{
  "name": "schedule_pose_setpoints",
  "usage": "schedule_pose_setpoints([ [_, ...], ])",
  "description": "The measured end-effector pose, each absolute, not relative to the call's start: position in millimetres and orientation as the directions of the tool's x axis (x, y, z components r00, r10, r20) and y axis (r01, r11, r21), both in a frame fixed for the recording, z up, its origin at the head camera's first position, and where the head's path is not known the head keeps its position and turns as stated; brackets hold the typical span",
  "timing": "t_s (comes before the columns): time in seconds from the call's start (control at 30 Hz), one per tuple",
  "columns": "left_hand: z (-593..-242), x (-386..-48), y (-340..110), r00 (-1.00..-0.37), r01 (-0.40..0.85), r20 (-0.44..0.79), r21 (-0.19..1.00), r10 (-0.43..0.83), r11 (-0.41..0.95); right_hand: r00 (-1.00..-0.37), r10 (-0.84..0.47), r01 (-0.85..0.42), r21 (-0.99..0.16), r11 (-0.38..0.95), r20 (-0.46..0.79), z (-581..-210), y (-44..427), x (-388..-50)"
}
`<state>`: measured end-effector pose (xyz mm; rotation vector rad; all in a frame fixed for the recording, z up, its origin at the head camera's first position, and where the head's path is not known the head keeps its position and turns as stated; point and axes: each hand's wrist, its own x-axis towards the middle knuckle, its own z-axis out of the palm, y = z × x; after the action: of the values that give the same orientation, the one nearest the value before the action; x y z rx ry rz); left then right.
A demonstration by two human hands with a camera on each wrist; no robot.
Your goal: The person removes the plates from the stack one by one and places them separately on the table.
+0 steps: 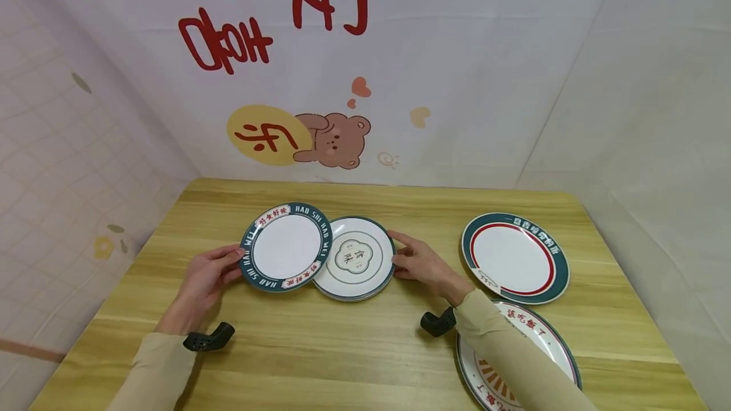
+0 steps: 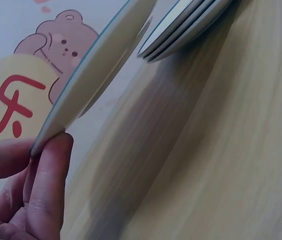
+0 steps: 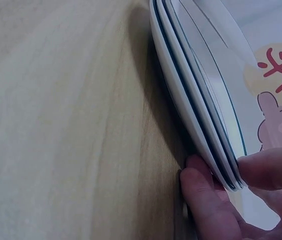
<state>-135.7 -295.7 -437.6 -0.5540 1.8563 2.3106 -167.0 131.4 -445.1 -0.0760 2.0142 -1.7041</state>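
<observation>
My left hand (image 1: 208,278) pinches the left edge of a round plate (image 1: 287,246) with a dark green lettered rim and white middle. This plate is raised and tilted, overlapping the left side of a plate stack (image 1: 354,278). In the left wrist view, thumb and fingers meet on the edge of the lettered plate (image 2: 93,75), apart from the table. The stack's top plate is white with a thin green rim and a flower-shaped emblem. My right hand (image 1: 425,265) grips the stack's right edge, thumb above and fingers beneath, as the right wrist view shows.
To the right lies a larger plate (image 1: 514,259) with a green rim and red ring. In front of it, partly under the right forearm, is a white plate (image 1: 548,341) with red characters and an orange sunburst. A printed cloth (image 1: 468,81) hangs behind the wooden table (image 1: 320,360).
</observation>
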Motion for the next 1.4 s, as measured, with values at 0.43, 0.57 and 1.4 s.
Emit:
schedule_pose_setpoints([
  [0.43,-437,-134,-317,-0.916,-0.332,-0.37,0.916,-0.155,-0.225,-0.878,-0.346,0.266,-0.938,0.221,-0.331,-447,132,-165],
  [0.57,-438,-134,-326,-0.917,-0.327,-0.368,0.914,-0.153,-0.24,-0.877,-0.348,0.266,-0.939,0.219,-0.33,-447,132,-165],
  [1.4,-446,-135,-367,-0.916,-0.307,-0.357,0.917,-0.182,-0.254,-0.885,-0.32,0.275,-0.934,0.226,-0.338,-449,131,-165],
])
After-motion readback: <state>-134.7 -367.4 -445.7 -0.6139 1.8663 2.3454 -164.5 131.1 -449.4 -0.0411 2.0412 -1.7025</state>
